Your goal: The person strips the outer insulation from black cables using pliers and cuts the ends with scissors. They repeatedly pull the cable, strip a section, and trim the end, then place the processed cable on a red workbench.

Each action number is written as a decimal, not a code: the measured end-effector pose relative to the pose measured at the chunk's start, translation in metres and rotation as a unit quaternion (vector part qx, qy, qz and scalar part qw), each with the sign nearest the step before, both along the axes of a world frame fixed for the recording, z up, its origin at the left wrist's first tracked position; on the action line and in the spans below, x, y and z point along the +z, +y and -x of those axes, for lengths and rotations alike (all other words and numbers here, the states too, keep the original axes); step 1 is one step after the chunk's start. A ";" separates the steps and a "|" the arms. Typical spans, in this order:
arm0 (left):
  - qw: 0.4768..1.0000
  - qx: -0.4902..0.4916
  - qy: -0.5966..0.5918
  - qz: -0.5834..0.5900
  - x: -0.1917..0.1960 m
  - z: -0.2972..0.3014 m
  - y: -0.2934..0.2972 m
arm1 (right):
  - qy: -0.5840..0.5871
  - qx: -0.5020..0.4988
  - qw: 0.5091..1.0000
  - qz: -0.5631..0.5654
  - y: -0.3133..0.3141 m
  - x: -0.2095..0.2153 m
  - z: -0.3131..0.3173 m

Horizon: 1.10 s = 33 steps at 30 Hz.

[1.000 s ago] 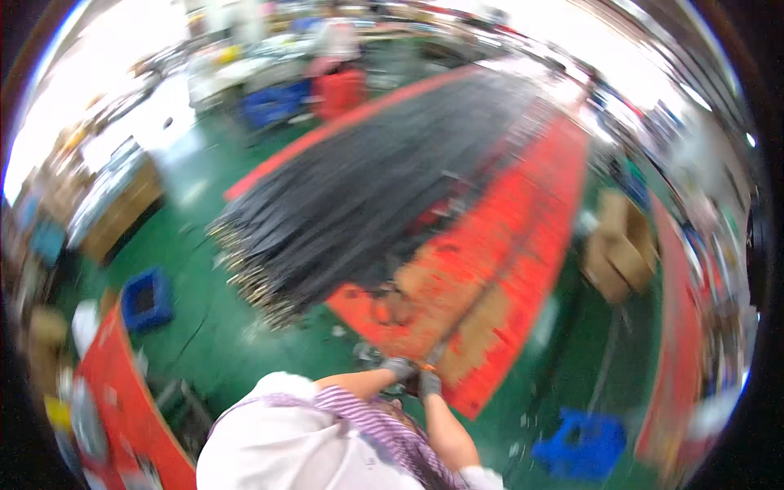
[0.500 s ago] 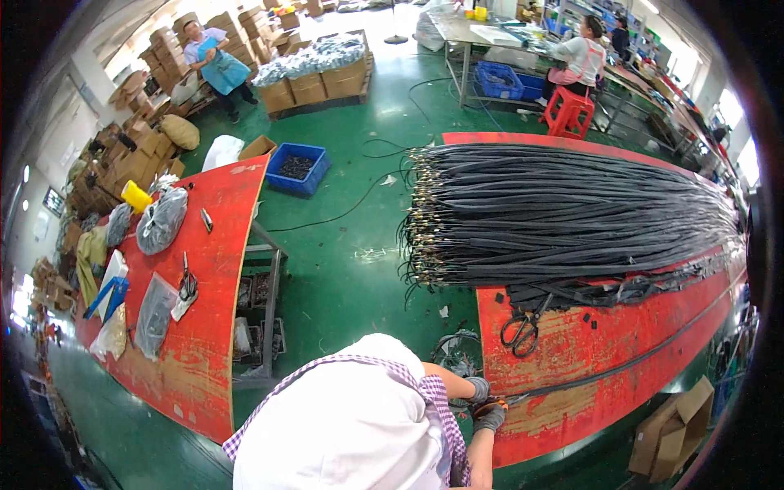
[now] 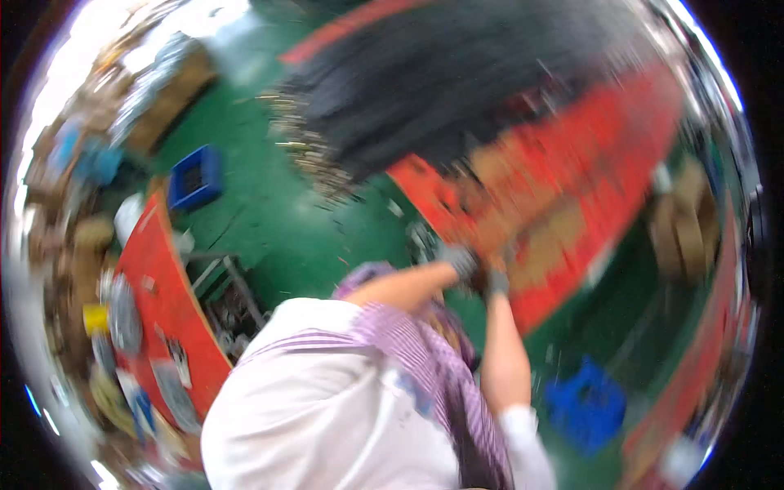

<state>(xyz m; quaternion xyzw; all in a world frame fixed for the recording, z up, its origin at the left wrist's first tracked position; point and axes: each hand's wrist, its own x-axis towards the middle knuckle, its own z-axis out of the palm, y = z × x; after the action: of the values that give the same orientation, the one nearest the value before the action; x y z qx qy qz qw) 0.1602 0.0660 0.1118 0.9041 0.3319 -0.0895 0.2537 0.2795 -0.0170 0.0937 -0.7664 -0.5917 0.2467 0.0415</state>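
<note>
While blur smears most of the room, I can make out the left hand (image 3: 462, 260) and right hand (image 3: 497, 283), both in grey gloves, close together at the near end of a big red table (image 3: 625, 118). Small dark thing (image 3: 477, 282) sits between them; looks held, kind unclear. Fingers: too smeared, cannot tell whether they pinch it or stand spread. Step in hand, as I judge it: close two-handed work on that piece by the table edge. Next move seems to call for one hand steadying while the other works. Pile of black cables (image 3: 441, 90) covers the far left side, pale ends hanging out over the green floor (image 3: 286, 237); a wide sweep left could snag them. Elsewhere: blue crate (image 3: 196, 175) and another red table (image 3: 184, 302) off left, brown carton (image 3: 686, 224) to the right, blue plastic thing (image 3: 588, 404) on the floor near right, maybe a trip hazard.
</note>
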 end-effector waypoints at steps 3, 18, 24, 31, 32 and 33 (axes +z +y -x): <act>0.969 0.205 -0.110 0.086 -0.001 0.005 0.004 | 0.320 -0.367 0.872 0.045 -0.008 -0.012 -0.006; 0.834 0.258 -0.138 0.467 -0.005 -0.106 0.028 | 0.496 -0.529 0.664 0.179 -0.009 0.024 -0.025; 0.934 0.193 -0.074 0.291 0.022 -0.109 0.024 | 0.472 -0.589 0.636 0.162 -0.015 0.000 -0.025; 0.971 0.090 -0.082 0.207 0.026 -0.119 0.002 | 0.534 -0.595 0.600 0.013 -0.008 0.018 -0.084; 0.954 0.115 -0.124 0.247 0.022 -0.117 0.003 | 0.500 -0.601 0.621 0.048 -0.007 0.019 -0.094; 0.934 0.155 -0.129 0.296 0.018 -0.115 0.004 | 0.497 -0.590 0.632 0.072 -0.007 0.020 -0.103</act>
<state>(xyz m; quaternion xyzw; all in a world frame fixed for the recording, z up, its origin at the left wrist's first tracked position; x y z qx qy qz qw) 0.2755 0.0704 0.1294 0.7289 0.3907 -0.0259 0.5616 0.3824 -0.0244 0.1134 -0.7137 0.1172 0.5551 0.4108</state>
